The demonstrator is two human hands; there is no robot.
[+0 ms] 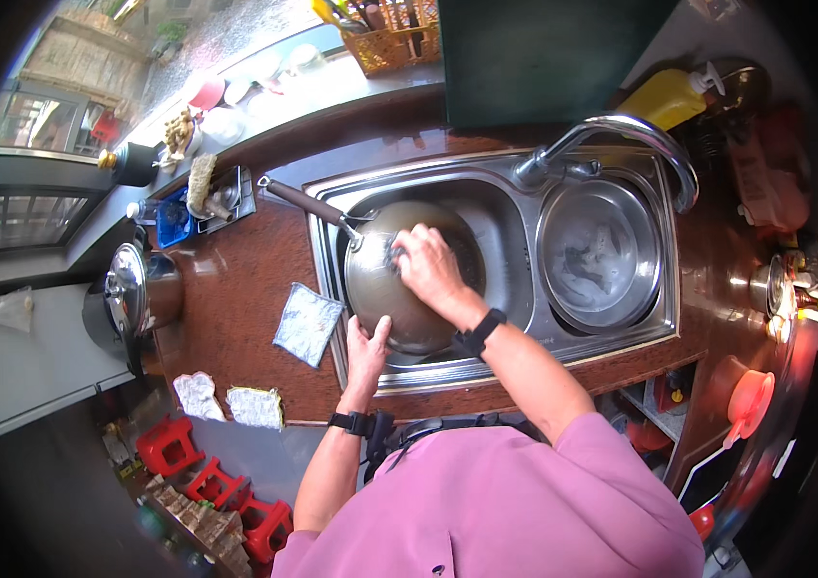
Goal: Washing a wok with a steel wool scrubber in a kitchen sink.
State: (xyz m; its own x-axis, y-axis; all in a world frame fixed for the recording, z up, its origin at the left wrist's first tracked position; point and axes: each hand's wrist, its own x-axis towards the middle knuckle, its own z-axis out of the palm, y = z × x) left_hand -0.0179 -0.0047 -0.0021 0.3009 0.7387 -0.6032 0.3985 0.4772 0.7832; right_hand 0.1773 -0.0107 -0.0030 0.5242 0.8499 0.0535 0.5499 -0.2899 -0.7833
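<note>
An upturned wok point(416, 303) with a brown handle lies in the left basin of a steel double sink point(510, 253), its rounded outside facing up. My right hand point(429, 264) presses a metal scouring pad point(392, 253) against the wok near the handle's joint. At the rim closest to me, my left hand point(369, 350) steadies the wok, thumb and fingers spread over its edge. In the right basin sits a steel bowl point(600, 253) with some water in it. The chrome faucet point(618, 126) arches over that side. A pale blue cloth point(308, 325) rests on the counter left of the sink.
Two whitish cloths point(256, 407) lie at the counter's front edge. A lidded steel pot point(145, 282) stands far left, near a blue basket point(175, 217). Behind the sink are a dark green panel point(539, 58) and a yellow pump bottle point(665, 97). Red stools point(169, 444) stand below.
</note>
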